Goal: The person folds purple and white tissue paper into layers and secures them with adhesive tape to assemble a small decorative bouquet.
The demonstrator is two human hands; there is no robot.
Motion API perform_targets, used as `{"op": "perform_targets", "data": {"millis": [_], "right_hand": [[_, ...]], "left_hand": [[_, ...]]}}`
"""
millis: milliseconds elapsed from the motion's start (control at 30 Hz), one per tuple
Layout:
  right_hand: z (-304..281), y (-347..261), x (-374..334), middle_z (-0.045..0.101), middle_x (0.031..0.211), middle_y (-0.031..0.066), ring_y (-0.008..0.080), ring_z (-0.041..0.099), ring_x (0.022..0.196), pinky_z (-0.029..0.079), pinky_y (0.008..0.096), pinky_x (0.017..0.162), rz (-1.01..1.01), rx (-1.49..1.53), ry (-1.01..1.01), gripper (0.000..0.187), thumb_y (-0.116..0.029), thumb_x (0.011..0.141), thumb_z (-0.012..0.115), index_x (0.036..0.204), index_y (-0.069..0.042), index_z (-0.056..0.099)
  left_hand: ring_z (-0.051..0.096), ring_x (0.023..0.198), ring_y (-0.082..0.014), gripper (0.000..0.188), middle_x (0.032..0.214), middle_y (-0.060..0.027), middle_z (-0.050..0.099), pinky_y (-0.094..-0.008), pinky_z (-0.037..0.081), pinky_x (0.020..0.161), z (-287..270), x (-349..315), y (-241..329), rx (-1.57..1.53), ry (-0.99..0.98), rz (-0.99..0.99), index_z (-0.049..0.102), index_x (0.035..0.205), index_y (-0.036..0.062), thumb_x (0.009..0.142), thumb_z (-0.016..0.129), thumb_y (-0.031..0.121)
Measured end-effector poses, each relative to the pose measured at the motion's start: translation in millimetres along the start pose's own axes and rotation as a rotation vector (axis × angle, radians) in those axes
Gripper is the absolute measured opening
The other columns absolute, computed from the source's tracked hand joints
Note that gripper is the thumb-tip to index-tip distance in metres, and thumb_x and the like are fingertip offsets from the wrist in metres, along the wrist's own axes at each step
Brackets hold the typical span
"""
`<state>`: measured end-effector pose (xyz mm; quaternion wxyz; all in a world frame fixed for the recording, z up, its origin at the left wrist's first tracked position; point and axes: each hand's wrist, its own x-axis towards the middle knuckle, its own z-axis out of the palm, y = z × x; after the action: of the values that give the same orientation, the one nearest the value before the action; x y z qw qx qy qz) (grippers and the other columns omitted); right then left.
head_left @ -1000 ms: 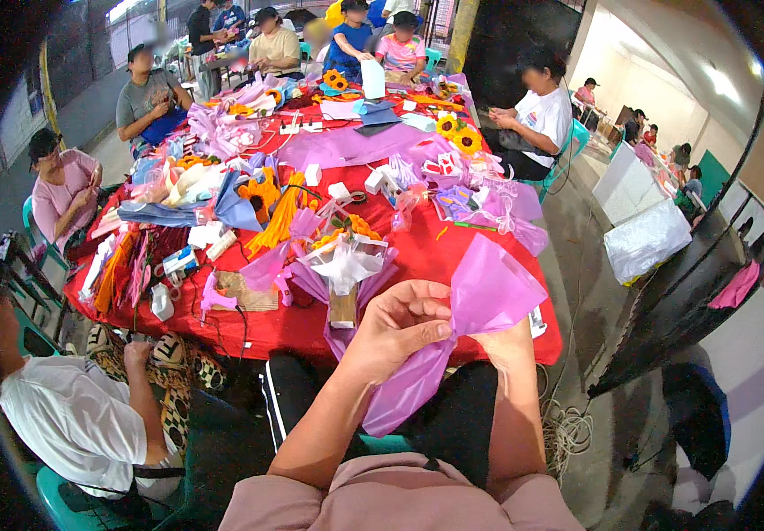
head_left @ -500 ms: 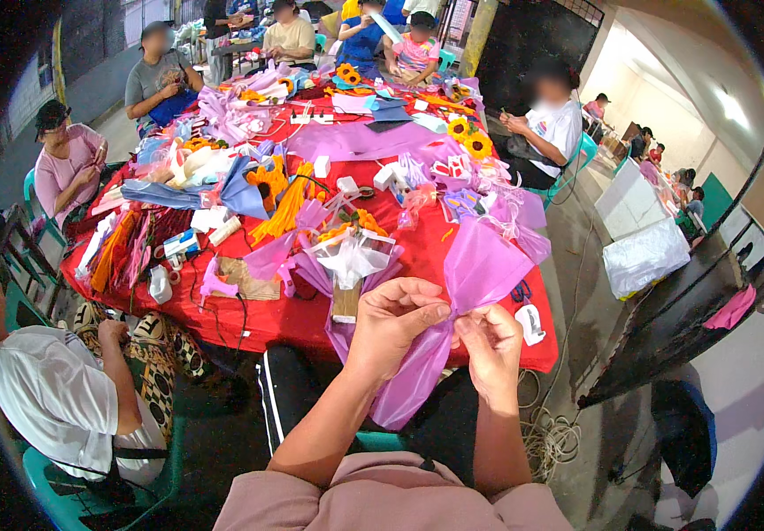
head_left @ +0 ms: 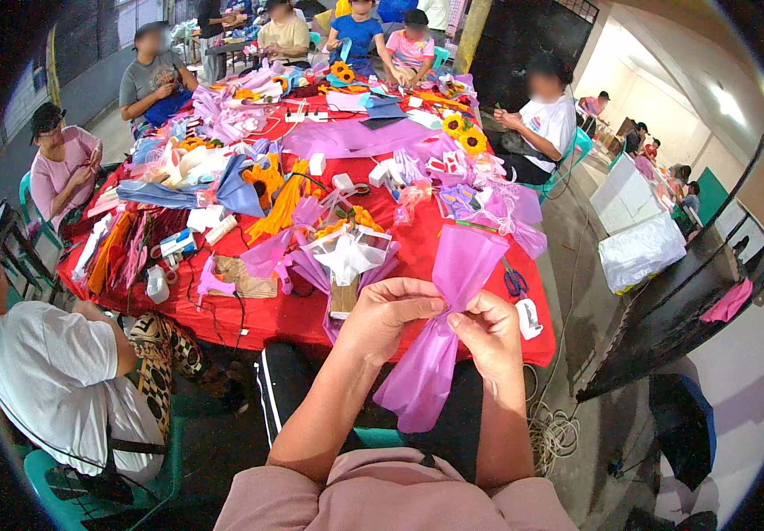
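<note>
A sheet of purple wrapping material (head_left: 426, 376) is gathered at its middle, fanning out above and below like a bow. My left hand (head_left: 391, 320) pinches the gathered waist from the left. From the right, the thumb and fingers of my right hand (head_left: 486, 332) close on the same spot. The sheet's lower end hangs over my lap, in front of the table edge. Just left of my hands, a purple-wrapped bundle with a white star-shaped piece (head_left: 345, 257) and yellow petals lies on the table.
The red-covered table (head_left: 307, 320) carries yellow pipe-cleaner bundles (head_left: 289, 205), fabric sunflowers (head_left: 473, 140), purple wrapping and a pink glue gun (head_left: 214, 279). Scissors (head_left: 514, 281) lie beyond my right hand. Several people sit around it; one in a white shirt (head_left: 54, 380) is close at my left.
The purple sheet has turned more upright and its upper end has shifted slightly left, baring the scissors behind. Both hands keep their pinch at the gathered middle.
</note>
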<state>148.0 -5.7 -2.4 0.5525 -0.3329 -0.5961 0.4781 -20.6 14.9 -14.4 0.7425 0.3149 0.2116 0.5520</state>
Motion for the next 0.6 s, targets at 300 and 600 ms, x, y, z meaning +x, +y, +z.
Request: {"op": "perform_targets", "data": {"millis": [300, 600], "right_hand": [[8.6, 7.7, 4.3, 0.054, 0.067, -0.0070, -0.0009, 0.045, 0.058, 0.033, 0.0173, 0.051, -0.030, -0.121, 0.198, 0.016, 0.003, 0.083, 0.065, 0.073, -0.006, 0.056], [20.0, 17.3, 4.3, 0.056, 0.067, -0.0041, 0.0017, 0.048, 0.060, 0.038, 0.0198, 0.053, -0.077, -0.211, 0.360, 0.019, 0.007, 0.083, 0.062, 0.070, -0.005, 0.054]], "left_hand": [[0.066, 0.072, -0.0150, 0.014, 0.080, -0.0110, 0.068, -0.0247, 0.053, 0.068, 23.5, 2.0, -7.8, 0.123, 0.197, 0.215, 0.062, 0.086, -0.0018, 0.076, 0.068, -0.009], [0.063, 0.077, -0.0095, 0.007, 0.084, -0.0061, 0.066, -0.0226, 0.051, 0.071, 34.0, -6.3, -37.3, 0.504, 0.380, 0.562, 0.062, 0.087, -0.0015, 0.083, 0.067, -0.005]]}}
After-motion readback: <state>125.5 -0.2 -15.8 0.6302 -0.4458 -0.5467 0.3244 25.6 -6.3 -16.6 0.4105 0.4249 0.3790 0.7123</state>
